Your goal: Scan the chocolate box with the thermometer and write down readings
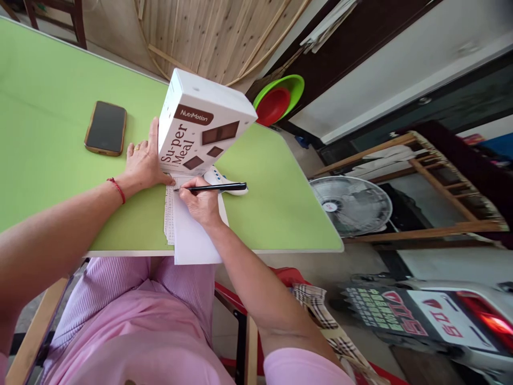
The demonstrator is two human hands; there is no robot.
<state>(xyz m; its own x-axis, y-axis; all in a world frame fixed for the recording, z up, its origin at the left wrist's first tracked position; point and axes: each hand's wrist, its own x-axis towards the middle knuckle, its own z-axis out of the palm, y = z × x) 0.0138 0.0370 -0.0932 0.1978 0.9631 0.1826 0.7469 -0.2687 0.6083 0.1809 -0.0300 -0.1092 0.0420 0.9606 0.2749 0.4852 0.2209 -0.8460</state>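
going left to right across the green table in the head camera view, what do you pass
phone → left hand, resting against the box's side → white Su-per Meal box standing upright → black pen held in the right hand over the paper → bare green table.

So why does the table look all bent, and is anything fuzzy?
In the head view the wide lens bows the green table and stretches the arms near the edges. The box, the pen and the right hand look sharp; the far right corner is smeared. Light is soft, shadows faint.
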